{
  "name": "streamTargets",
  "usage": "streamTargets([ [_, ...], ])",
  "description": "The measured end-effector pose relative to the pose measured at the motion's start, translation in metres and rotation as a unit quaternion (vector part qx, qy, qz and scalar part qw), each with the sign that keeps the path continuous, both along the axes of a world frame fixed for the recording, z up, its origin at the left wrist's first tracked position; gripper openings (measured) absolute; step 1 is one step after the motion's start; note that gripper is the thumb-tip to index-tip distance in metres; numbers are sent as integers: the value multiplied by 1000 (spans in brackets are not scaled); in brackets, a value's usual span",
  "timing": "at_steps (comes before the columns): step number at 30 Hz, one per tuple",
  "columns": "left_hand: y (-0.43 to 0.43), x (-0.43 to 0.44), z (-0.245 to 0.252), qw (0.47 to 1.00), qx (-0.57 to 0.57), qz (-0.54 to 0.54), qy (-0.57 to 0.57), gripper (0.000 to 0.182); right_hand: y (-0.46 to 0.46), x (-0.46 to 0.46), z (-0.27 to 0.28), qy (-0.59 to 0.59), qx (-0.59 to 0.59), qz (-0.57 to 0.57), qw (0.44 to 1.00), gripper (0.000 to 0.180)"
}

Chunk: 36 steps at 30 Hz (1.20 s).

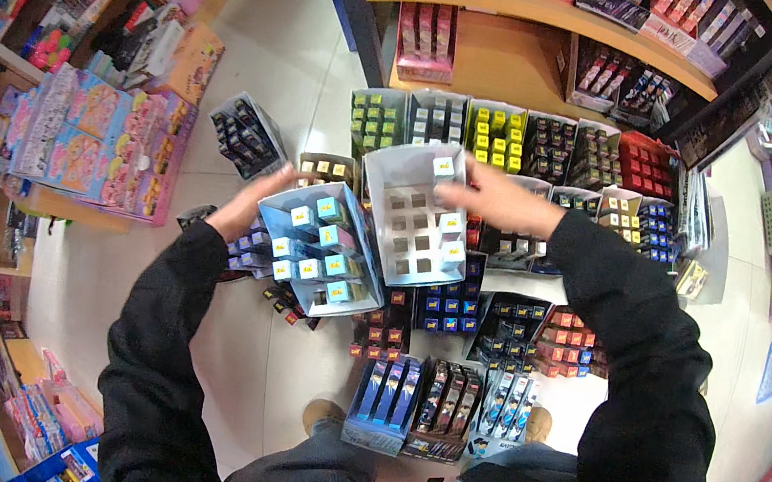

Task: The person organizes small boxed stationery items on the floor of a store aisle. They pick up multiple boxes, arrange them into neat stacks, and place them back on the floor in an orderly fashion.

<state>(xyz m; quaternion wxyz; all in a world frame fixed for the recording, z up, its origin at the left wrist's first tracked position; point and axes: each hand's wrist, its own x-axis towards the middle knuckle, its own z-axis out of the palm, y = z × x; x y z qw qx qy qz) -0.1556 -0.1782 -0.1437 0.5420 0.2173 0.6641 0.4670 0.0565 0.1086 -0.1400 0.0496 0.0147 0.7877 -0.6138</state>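
My left hand grips the left side of a light blue cardboard display box with several slim upright packs inside. Touching it on the right is a pale grey display box; my right hand holds this by its right wall, thumb inside and other fingers hidden behind. Three slim packs stand along that box's right side, and square slots show in its insert. Both boxes are raised and tilted over rows of similar filled boxes on the floor.
Filled display boxes, including a yellow one and a red one, stand before a wooden shelf. Three boxes of packs sit between my feet. A dark-filled box leans at left, near stacked pink-and-blue boxes.
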Motion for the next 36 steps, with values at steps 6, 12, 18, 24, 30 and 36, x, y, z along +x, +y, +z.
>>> streamTargets([
  [6, -4, 37, -20, 955, 21, 174, -241, 63, -49, 32, -17, 6, 139, -129, 982, 53],
  [12, -55, -4, -84, 936, -18, 296, -188, 45, -69, 58, 0, -1, 177, -195, 965, 59],
  [18, -70, -23, -110, 944, -59, 320, -54, 34, -73, 67, -5, 33, 186, -209, 959, 60],
  [24, -33, -2, -64, 969, -78, 227, -55, 33, -70, 66, -8, 12, 210, -176, 962, 63],
  [30, -11, 4, -23, 992, -96, 79, -12, 32, -68, 68, 5, -13, 281, -174, 944, 72],
  [36, 30, -23, -15, 967, -125, -81, 206, 26, -52, 85, 28, -65, 272, -159, 947, 69],
])
